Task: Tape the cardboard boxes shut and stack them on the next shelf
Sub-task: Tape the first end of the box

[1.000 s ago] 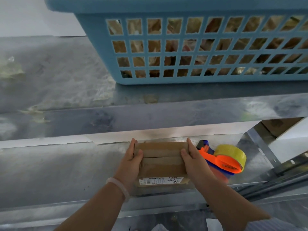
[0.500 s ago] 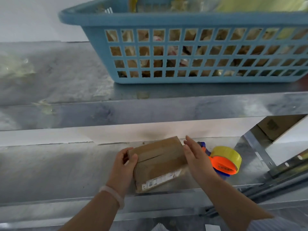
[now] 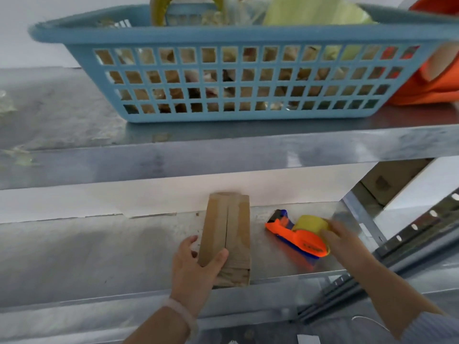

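A small brown cardboard box (image 3: 228, 227) lies lengthwise on the lower metal shelf (image 3: 99, 256), its flaps closed with a seam running down the top. My left hand (image 3: 193, 269) grips the box's near left corner, thumb on top and fingers along the side. To the right lies an orange and blue tape dispenser (image 3: 298, 239) with a yellow roll. My right hand (image 3: 345, 242) is blurred and touches the right side of the roll; its grip is unclear.
A blue plastic basket (image 3: 236, 36) full of items stands on the upper shelf (image 3: 223, 155), just above the box. An orange object (image 3: 432, 88) sits beside the basket at the right. A slotted metal upright (image 3: 409, 234) runs along the right of the lower shelf.
The box has been turned from crosswise to lengthwise. My right hand left the box and moved right to the tape dispenser. My left hand stayed on the box.
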